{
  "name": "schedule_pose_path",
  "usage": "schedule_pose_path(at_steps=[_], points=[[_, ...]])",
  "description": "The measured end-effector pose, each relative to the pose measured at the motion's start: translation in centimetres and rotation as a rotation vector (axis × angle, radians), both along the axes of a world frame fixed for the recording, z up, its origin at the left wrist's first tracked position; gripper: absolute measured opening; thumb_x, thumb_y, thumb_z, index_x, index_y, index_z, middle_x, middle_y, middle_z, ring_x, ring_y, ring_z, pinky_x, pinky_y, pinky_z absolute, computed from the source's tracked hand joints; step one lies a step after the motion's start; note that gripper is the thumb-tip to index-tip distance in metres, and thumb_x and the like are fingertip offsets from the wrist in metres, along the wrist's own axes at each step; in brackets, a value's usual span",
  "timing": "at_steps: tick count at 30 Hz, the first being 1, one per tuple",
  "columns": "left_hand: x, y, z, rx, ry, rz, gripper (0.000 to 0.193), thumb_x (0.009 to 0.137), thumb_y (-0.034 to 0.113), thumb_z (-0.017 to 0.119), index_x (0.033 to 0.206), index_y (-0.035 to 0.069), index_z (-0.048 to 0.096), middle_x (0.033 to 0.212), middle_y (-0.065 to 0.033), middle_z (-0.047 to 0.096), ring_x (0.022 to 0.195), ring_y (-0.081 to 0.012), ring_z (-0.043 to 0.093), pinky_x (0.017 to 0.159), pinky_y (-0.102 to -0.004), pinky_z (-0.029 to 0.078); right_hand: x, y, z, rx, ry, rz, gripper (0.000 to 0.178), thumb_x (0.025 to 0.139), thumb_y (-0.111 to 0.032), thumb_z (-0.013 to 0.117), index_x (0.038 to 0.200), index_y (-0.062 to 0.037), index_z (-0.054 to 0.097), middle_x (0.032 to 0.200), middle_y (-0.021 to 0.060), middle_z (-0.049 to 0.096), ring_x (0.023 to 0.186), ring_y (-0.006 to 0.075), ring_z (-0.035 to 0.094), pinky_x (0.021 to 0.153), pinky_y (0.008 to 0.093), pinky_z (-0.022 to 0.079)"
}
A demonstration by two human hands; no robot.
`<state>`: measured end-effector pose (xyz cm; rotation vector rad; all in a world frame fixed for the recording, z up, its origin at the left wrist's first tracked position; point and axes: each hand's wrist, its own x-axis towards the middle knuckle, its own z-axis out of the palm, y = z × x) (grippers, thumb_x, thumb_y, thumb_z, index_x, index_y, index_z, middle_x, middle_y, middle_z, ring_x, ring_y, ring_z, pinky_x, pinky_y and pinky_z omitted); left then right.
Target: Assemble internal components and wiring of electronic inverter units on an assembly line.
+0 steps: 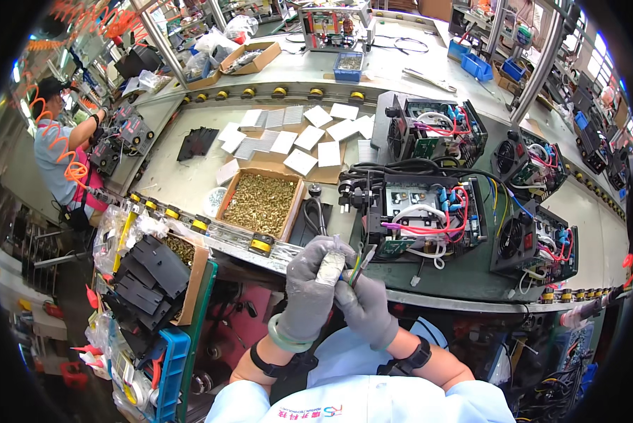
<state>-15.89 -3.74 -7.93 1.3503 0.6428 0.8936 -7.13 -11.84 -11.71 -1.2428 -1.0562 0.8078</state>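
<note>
Wires (360,267) at right fingertips (345,291)

Bright windows (602,65) stand beyond a long pale workbench (432,62).

The workbench (168,151) carries a parts box (296,209) and green mat (471,268).

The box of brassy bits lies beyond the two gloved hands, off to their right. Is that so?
The side is wrong: in the head view, the box of brassy bits lies beyond the gloved left hand and right hand, but off to their left.
</note>
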Motion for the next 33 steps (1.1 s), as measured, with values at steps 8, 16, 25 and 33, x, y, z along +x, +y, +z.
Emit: schedule_pose_path(at_steps=[8,16,25,33], points=[[0.0,-0.9,0.1,-0.057,0.002,-0.002,0.015,0.098,0.005,0.05,0.094,0.0,0.063,0.092,-0.0031,0.061,0.081,-0.0091,0.056,0.075,-0.0245,0.047,-1.2,-0.4,-2.0,0.115,-0.211,-0.145,0.018,0.097,-0.019,0.059,0.092,-0.0023,0.061,0.068,0.016,0.059,0.057,0.0332,0.058,0.054,0.0379,0.047],[-1.9,0.6,0.4,-0.397,-0.062,-0.224,0.023,0.104,0.018,0.049,0.112,0.002,0.064,0.1,-0.0033,0.062,0.086,-0.008,0.057,0.078,-0.0223,0.048,-0.1,-0.6,-1.0,-0.051,0.032,0.084,0.021,0.095,-0.022,0.063,0.093,-0.0011,0.062,0.067,0.0148,0.057,0.058,0.0323,0.059,0.056,0.0367,0.048],[-3.8,0.8,-0.5,-0.514,-0.208,-0.085,0.017,0.1,0.009,0.045,0.1,0.001,0.059,0.087,-0.0072,0.061,0.077,-0.0153,0.058,0.074,-0.0288,0.048,4.0,-1.2,3.6,0.03,-0.866,0.228,0.023,0.084,-0.008,0.061,0.106,-0.0082,0.064,0.09,0.0131,0.065,0.08,0.0276,0.068,0.064,0.0383,0.055],[-5.3,0.3,-0.7,-0.585,-0.187,-0.401,0.032,0.096,0.016,0.053,0.122,-0.002,0.056,0.076,0.003,0.048,0.06,-0.0041,0.041,0.056,-0.021,0.034,4.3,1.8,2.6,-0.05,0.392,0.475,0.036,0.097,-0.019,0.062,0.126,0.0027,0.062,0.112,0.0064,0.059,0.108,0.0146,0.055,0.094,0.0282,0.045]])
